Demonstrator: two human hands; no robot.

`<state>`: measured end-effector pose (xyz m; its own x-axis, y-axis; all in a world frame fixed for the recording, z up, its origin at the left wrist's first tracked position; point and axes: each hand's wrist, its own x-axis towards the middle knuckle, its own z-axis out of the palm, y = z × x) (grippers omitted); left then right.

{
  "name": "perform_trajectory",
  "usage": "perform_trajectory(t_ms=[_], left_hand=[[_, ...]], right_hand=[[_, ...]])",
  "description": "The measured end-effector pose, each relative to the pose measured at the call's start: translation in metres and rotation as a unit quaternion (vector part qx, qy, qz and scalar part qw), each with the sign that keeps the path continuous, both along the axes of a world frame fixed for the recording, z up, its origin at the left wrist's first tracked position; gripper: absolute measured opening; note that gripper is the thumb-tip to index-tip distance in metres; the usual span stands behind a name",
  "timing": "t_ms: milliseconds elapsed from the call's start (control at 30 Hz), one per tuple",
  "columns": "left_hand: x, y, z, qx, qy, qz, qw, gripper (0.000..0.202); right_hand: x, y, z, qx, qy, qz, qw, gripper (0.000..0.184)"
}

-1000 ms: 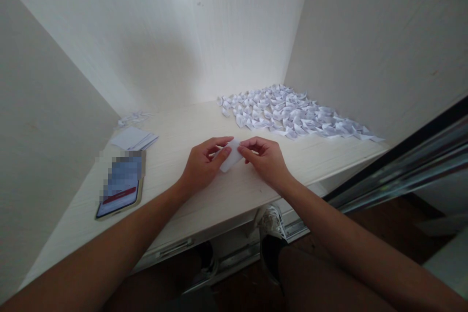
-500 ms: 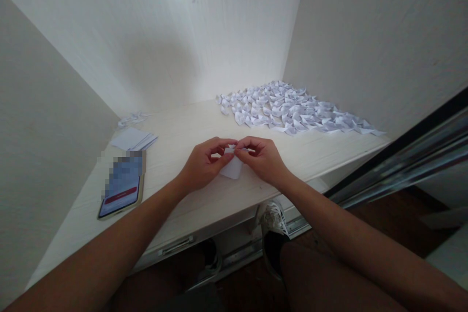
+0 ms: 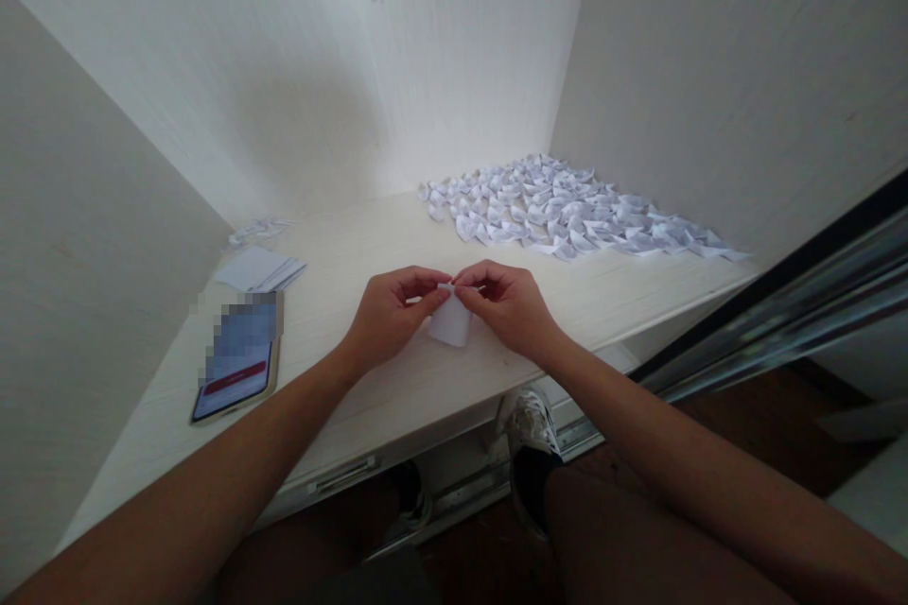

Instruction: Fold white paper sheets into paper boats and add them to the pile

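Observation:
Both hands meet over the middle of a pale wooden shelf [image 3: 369, 397]. My left hand [image 3: 390, 312] and my right hand [image 3: 507, 307] each pinch the top edge of a small white slip of paper [image 3: 450, 326], which hangs folded between them just above the shelf. Fingers of both hands are curled, thumbs pressed against forefingers on the paper.
A large heap of small folded white paper pieces [image 3: 567, 213] covers the shelf's back right corner. A stack of white paper slips [image 3: 259, 269] lies at the left, with a few paper scraps [image 3: 255, 230] behind it. A phone [image 3: 237, 359] lies near the left front. White walls close three sides.
The paper lay flatter and tilted between my fingers a second ago; now its upper edge is folded over and pinched together, and both hands sit a little closer.

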<state>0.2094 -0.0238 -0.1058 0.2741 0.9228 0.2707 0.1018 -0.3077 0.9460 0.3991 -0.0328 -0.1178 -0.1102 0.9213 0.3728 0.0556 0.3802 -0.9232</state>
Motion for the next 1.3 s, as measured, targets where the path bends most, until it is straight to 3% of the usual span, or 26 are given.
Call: perform_trajectory(t_ms=[900,1300], left_hand=[[-0.0007,-0.0012,0.0020,0.017,-0.009,0.038,0.999,0.024],[-0.0010,-0.0012,0.0030,0.035,-0.010,0.082,0.996,0.027]], right_hand=[[0.0005,0.0017,-0.0013,-0.032,0.039,-0.001,0.999,0.019],[0.0025,0.0029,-0.0020,-0.065,0.079,0.001,0.995,0.022]])
